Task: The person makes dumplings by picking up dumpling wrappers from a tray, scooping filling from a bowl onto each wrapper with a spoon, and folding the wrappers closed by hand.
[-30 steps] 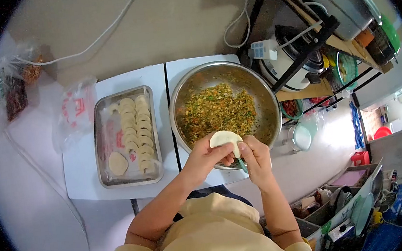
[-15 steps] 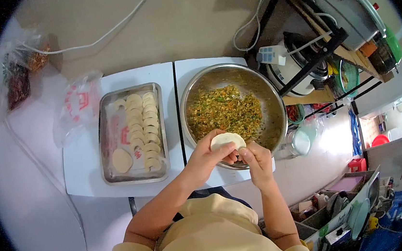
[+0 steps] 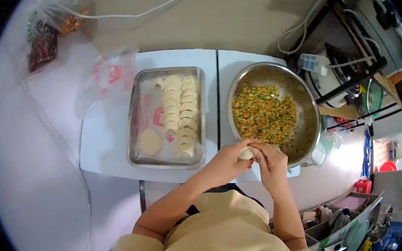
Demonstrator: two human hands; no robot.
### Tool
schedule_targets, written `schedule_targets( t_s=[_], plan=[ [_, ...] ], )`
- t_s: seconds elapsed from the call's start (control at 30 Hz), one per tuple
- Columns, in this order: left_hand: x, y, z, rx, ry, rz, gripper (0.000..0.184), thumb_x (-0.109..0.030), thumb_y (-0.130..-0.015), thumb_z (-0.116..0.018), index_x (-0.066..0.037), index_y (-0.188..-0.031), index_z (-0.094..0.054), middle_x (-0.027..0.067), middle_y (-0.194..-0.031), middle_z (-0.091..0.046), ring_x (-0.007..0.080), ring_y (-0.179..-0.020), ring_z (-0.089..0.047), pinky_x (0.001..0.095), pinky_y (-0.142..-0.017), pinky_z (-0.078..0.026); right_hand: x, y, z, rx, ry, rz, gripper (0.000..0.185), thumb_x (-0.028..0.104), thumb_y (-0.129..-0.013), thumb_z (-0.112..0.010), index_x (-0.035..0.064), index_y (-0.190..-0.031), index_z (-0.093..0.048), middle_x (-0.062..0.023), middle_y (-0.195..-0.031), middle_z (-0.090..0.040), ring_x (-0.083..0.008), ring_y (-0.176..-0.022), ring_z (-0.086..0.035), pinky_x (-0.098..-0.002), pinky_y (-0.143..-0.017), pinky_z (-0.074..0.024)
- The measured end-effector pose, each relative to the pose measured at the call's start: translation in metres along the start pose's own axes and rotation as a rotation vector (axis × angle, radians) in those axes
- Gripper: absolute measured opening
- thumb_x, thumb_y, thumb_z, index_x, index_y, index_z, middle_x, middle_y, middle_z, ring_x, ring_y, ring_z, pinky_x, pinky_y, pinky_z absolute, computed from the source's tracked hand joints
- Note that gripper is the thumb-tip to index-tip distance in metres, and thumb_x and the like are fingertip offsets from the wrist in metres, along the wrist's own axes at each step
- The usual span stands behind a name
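Pale dough, a folded dumpling [image 3: 246, 153], sits between my two hands at the near edge of a steel bowl [image 3: 314, 138]. My left hand [image 3: 229, 163] is wrapped round its left side, while the fingers of my right hand [image 3: 271, 160] pinch its right edge. Chopped filling [image 3: 263, 114], yellow, green and orange, lies in the bowl. To the left, a metal tray [image 3: 168, 166] holds overlapping folded dumplings [image 3: 172, 99] in two columns and one flat round wrapper [image 3: 151, 142] at its lower left.
A clear plastic bag with red print [image 3: 111, 76] lies left of the tray. At the back left are bagged dry goods [image 3: 42, 46]. A black-framed rack [image 3: 351, 82] with a power strip [image 3: 314, 63] and a cooker stands at the right, above bins [image 3: 326, 224].
The view has swung, so tray and bowl appear further right. My fingers have closed more tightly round the dumpling. The green utensil seen at my right hand a second ago no longer shows.
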State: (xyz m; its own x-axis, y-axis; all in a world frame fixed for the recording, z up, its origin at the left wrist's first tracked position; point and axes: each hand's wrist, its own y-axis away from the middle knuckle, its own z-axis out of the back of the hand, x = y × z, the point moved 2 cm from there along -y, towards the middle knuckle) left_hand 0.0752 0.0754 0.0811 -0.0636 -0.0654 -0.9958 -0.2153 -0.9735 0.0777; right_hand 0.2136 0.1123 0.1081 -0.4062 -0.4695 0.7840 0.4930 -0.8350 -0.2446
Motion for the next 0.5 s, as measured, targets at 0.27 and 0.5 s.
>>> schedule_targets(
  t_s=[0.27,0.5],
  plan=[
    [0.036,0.019,0.019,-0.504,0.111,-0.033,0.045,0.011,-0.081,-0.045,-0.008,-0.122,-0.044,0.0135,-0.094,-0.064,0.0212,-0.080,-0.065,0.0315,-0.069,-0.050,0.012,0.001,-0.076,-0.061,0.505,0.287,0.036,-0.001,-0.078,-0.056,-0.0020,-0.113,-0.055,-0.0126,-0.071,-0.056,-0.0280,-0.059,-0.053,-0.0380,-0.055,-0.0433],
    [0.081,0.011,0.117,-0.743,0.376,0.010,0.034,0.011,-0.078,-0.044,-0.004,-0.105,-0.059,0.0070,-0.083,-0.061,0.0147,-0.074,-0.061,0.0251,-0.066,-0.049,0.018,0.015,-0.074,0.045,0.360,0.201,0.052,0.003,-0.079,-0.061,0.0027,-0.129,-0.047,-0.0099,-0.063,-0.054,-0.0259,-0.056,-0.054,-0.0363,-0.056,-0.0448]
  ],
)
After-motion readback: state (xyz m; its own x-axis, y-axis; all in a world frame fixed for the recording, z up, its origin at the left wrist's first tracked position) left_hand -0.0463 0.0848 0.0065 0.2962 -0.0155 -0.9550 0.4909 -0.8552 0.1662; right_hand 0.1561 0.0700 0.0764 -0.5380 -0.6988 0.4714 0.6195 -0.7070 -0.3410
